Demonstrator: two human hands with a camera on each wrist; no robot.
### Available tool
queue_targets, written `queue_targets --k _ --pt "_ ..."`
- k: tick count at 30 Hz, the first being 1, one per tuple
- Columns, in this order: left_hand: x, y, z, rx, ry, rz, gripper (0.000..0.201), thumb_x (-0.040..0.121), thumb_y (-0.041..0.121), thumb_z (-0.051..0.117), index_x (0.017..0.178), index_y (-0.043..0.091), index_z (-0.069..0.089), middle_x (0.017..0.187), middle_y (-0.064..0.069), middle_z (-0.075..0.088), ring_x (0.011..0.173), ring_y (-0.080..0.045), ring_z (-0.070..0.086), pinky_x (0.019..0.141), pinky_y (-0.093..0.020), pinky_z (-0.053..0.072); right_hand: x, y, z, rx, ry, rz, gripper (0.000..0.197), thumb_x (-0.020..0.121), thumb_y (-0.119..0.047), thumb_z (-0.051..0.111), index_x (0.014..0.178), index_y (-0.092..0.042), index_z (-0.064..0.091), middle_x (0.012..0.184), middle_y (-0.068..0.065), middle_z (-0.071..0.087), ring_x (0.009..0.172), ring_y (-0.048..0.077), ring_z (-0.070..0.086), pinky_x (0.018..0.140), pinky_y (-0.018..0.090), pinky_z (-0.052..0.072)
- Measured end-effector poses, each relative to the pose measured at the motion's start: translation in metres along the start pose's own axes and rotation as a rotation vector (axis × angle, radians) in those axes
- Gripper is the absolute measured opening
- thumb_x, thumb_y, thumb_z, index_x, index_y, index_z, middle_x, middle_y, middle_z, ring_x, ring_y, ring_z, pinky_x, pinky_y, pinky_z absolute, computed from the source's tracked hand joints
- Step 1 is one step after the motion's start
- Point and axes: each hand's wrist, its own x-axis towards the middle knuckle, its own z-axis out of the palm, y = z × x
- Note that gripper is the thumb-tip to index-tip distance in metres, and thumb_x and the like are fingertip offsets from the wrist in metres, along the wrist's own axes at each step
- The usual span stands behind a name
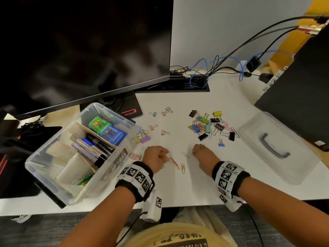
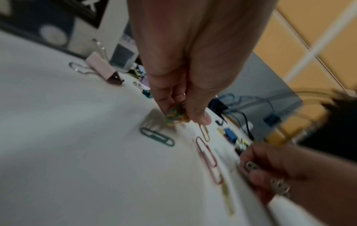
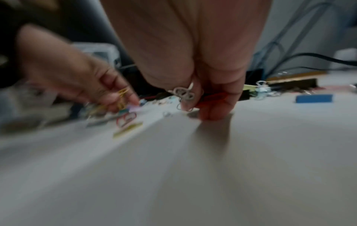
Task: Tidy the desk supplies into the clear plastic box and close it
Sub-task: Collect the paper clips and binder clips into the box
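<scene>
The clear plastic box [image 1: 124,139] stands open at the left, with markers and sharpeners inside. Its lid [image 1: 277,148] lies flat at the right. My left hand [image 1: 162,155] is low over the desk and pinches a small bunch of coloured paper clips [image 2: 175,116]. My right hand [image 1: 195,151] is beside it with fingertips on the desk, pinching red paper clips [image 3: 212,97]. Loose on the desk between the hands are a green paper clip [image 2: 157,136], a red one [image 2: 206,152], a yellow one [image 1: 182,168] and a silver one [image 1: 185,154].
A pile of coloured binder clips [image 1: 208,125] lies beyond the right hand, and scattered pastel binder clips [image 1: 153,127] lie beyond the left. A monitor [image 1: 80,50] stands behind the box. Cables [image 1: 204,73] run along the back, and a dark panel [image 1: 299,97] sits at the right.
</scene>
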Motion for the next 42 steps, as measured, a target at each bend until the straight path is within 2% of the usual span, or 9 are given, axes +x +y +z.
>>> queue_targets --k 9,12,15,18,20,24,27,30,42 --pt "-0.006 0.007 -0.021 -1.347 -0.213 -0.271 0.021 0.097 -0.001 0.037 0.097 0.005 0.057 0.083 -0.004 0.051 0.088 -0.017 0.058 0.069 -0.016 0.057 -0.002 0.027 -0.024 1.814 -0.126 0.222 0.027 0.093 0.011 0.031 0.103 -0.001 0.054 0.064 0.003 0.046 0.066 0.017 0.048 0.059 0.017 0.054" --pt "-0.004 -0.002 -0.021 -1.647 -0.258 -0.259 0.023 0.066 -0.006 0.077 0.081 0.005 0.064 0.075 -0.008 0.057 0.071 -0.019 0.064 0.06 -0.022 0.06 -0.006 0.023 -0.024 2.047 -0.18 0.27 0.018 0.077 0.007 0.054 0.09 -0.003 0.06 0.072 0.006 0.058 0.065 0.017 0.058 0.057 0.02 0.056" --pt "-0.003 -0.008 -0.021 -1.714 -0.34 -0.221 0.038 0.043 0.0 0.087 0.073 0.007 0.066 0.074 -0.009 0.06 0.062 -0.019 0.063 0.057 -0.023 0.057 0.001 0.013 -0.019 1.726 -0.066 0.379 0.012 0.087 -0.006 0.052 0.077 -0.01 0.058 0.068 0.002 0.048 0.057 0.012 0.044 0.049 0.018 0.041" --pt "-0.004 -0.001 -0.025 -1.643 -0.26 -0.322 0.012 0.073 0.019 0.064 0.066 0.011 0.059 0.072 -0.005 0.054 0.06 -0.017 0.058 0.054 -0.02 0.051 0.001 -0.005 -0.013 0.827 0.092 0.352 0.02 0.085 -0.029 0.064 0.08 -0.011 0.06 0.073 -0.001 0.054 0.069 0.013 0.052 0.061 0.02 0.038" --pt "-0.006 0.004 -0.026 -1.47 -0.144 -0.411 0.035 0.09 0.034 0.049 0.061 0.015 0.05 0.06 0.0 0.047 0.055 -0.014 0.051 0.048 -0.018 0.046 -0.005 -0.018 -0.007 0.432 0.097 0.302 0.038 0.081 -0.044 0.065 0.096 -0.009 0.062 0.094 0.005 0.064 0.095 0.023 0.06 0.076 0.028 0.045" --pt "-0.014 0.007 -0.02 -0.636 0.046 -0.309 0.042 0.078 0.051 0.066 0.064 0.012 0.06 0.051 0.004 0.049 0.05 -0.011 0.046 0.051 -0.019 0.037 -0.008 -0.04 0.003 0.251 0.068 0.312 0.048 0.075 -0.052 0.067 0.093 -0.009 0.057 0.1 0.007 0.064 0.095 0.025 0.061 0.068 0.027 0.04" --pt "-0.029 0.007 -0.013 0.251 0.066 -0.198 0.06 0.068 0.068 0.063 0.1 0.017 0.073 0.104 -0.001 0.071 0.102 -0.016 0.062 0.088 -0.028 0.046 -0.003 -0.048 0.009 0.231 0.066 0.319 0.025 0.086 -0.03 0.063 0.095 -0.006 0.062 0.106 0.01 0.067 0.097 0.027 0.063 0.067 0.026 0.04" --pt "-0.036 0.01 0.0 0.708 -0.022 -0.165 0.067 0.073 0.071 0.055 0.105 0.013 0.065 0.112 -0.004 0.067 0.105 -0.02 0.062 0.082 -0.029 0.047 0.001 -0.05 0.008 0.288 0.045 0.333 0.024 0.087 -0.023 0.062 0.102 -0.005 0.066 0.11 0.012 0.068 0.102 0.027 0.063 0.077 0.028 0.048" --pt "-0.025 -0.007 0.003 0.521 -0.013 -0.158 0.026 0.093 0.024 0.056 0.111 0.008 0.066 0.117 -0.01 0.064 0.109 -0.023 0.059 0.08 -0.027 0.045 0.007 -0.059 0.006 -0.085 -0.148 0.055 0.036 0.096 -0.002 0.029 0.131 0.006 0.031 0.137 0.021 0.041 0.123 0.033 0.045 0.101 0.037 0.039"
